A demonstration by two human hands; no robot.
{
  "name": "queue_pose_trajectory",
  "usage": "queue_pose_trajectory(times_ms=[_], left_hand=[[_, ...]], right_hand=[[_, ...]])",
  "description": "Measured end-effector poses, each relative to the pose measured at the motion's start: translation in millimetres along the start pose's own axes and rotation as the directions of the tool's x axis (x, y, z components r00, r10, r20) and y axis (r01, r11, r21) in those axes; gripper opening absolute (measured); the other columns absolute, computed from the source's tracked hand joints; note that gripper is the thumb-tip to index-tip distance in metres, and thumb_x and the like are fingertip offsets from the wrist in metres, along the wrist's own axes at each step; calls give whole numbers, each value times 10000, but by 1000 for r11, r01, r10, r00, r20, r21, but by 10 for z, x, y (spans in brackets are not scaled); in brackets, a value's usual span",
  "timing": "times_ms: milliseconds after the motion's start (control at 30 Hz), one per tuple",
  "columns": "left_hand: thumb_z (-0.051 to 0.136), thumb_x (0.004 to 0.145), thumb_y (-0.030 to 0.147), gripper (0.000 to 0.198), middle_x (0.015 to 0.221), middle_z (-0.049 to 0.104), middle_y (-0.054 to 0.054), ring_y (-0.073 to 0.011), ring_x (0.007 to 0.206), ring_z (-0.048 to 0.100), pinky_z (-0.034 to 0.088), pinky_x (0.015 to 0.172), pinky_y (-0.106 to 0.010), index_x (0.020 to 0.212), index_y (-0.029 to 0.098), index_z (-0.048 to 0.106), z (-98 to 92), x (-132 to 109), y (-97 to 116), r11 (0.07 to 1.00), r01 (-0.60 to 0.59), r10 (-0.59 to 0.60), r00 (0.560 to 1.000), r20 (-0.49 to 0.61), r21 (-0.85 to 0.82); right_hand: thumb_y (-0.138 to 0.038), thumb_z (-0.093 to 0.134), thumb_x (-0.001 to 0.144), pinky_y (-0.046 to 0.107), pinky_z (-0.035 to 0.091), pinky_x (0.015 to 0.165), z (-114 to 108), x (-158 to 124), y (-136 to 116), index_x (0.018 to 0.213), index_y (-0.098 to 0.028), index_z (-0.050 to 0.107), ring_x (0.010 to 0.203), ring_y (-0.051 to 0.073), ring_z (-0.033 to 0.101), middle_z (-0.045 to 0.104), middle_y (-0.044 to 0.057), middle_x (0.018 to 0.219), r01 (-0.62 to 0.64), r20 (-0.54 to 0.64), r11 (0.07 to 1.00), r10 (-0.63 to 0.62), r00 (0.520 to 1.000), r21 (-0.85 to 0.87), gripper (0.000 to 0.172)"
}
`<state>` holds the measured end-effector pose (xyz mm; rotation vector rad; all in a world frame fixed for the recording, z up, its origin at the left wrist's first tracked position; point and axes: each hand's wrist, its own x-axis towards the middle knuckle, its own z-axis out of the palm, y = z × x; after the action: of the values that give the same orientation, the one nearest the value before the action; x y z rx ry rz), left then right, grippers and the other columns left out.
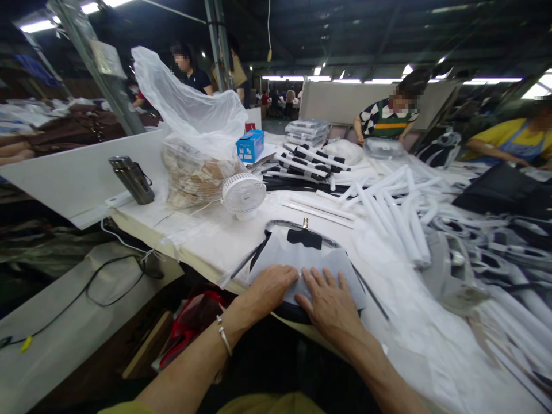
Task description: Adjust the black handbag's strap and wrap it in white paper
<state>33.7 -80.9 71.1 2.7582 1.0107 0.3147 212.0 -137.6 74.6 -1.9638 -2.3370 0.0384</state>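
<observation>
A black bag [304,239] lies flat at the table's front edge, its dark strap curving over the top around a small metal clasp [306,223]. Over its body is a thin white sheet [269,261], slightly creased between my hands. My left hand [271,290] rests on the sheet's left part, its fingers bent and pressed together at the crease. Flat on the right part lies my right hand [325,296], fingers spread. What is under my palms is hidden.
Behind the bag stand a white fan [244,194], a clear sack of brown pieces [194,172], a metal flask [133,179] and a blue box [250,146]. White tubes [401,213] and strap bundles pile up at right. Co-workers [390,118] work across the table.
</observation>
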Motion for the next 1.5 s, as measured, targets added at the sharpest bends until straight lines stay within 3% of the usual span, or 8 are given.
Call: queue_pose_trajectory(times_ms=[333, 633, 1033, 1200, 1333, 1500], left_hand=[[504, 969, 165, 171, 1124, 679, -77, -222, 1070, 643, 516, 964, -370, 1116, 166, 590, 6, 39, 2, 990, 90, -94, 995, -28, -110], [531, 936, 106, 349, 1337, 619, -82, -222, 1200, 600, 485, 1044, -400, 1277, 178, 549, 120, -2, -55, 995, -46, 33, 989, -145, -87], [535, 918, 92, 278, 1172, 696, -66, -211, 1027, 671, 516, 955, -383, 1172, 188, 589, 131, 27, -23, 997, 7, -17, 991, -134, -76], [544, 907, 90, 272, 1125, 700, -71, -219, 1038, 658, 499, 972, -391, 1161, 180, 581, 169, 4, -25, 994, 65, -74, 992, -105, -85], [526, 921, 100, 272, 1138, 691, -72, -207, 1055, 647, 477, 1001, -385, 1176, 184, 575, 210, 9, -53, 992, 45, -59, 992, -113, -117], [538, 919, 128, 196, 1048, 706, -67, -214, 975, 663, 495, 972, -404, 1101, 167, 598, 280, 38, -47, 994, 27, -37, 995, -88, -103]], right_hand=[[-426, 538, 950, 575, 241, 1140, -59, 28, 47, 1365, -193, 558, 1316, 328, 487, 563, 122, 1409, -38, 15, 996, 37, 999, 86, 476], [-434, 564, 942, 569, 258, 1136, 44, 32, 99, 1350, -182, 566, 1296, 329, 505, 594, 125, 1373, 34, -48, 997, -31, 998, 65, 480], [-317, 654, 902, 489, 372, 1084, 85, 15, 127, 1245, -229, 605, 1171, 255, 592, 659, 65, 1273, 141, -182, 980, -115, 977, 138, 358], [-300, 634, 914, 486, 388, 1076, 76, 31, 110, 1287, -216, 590, 1175, 258, 592, 652, 76, 1291, 152, -153, 983, -135, 979, 101, 385], [-296, 590, 928, 489, 420, 1055, 99, 72, 98, 1355, -206, 548, 1189, 266, 589, 627, 87, 1334, 135, -95, 989, -129, 987, 54, 439], [-312, 558, 899, 512, 484, 1007, 319, 64, 163, 1346, -265, 575, 1177, 295, 608, 642, 66, 1319, 162, -117, 985, -154, 981, 61, 449]])
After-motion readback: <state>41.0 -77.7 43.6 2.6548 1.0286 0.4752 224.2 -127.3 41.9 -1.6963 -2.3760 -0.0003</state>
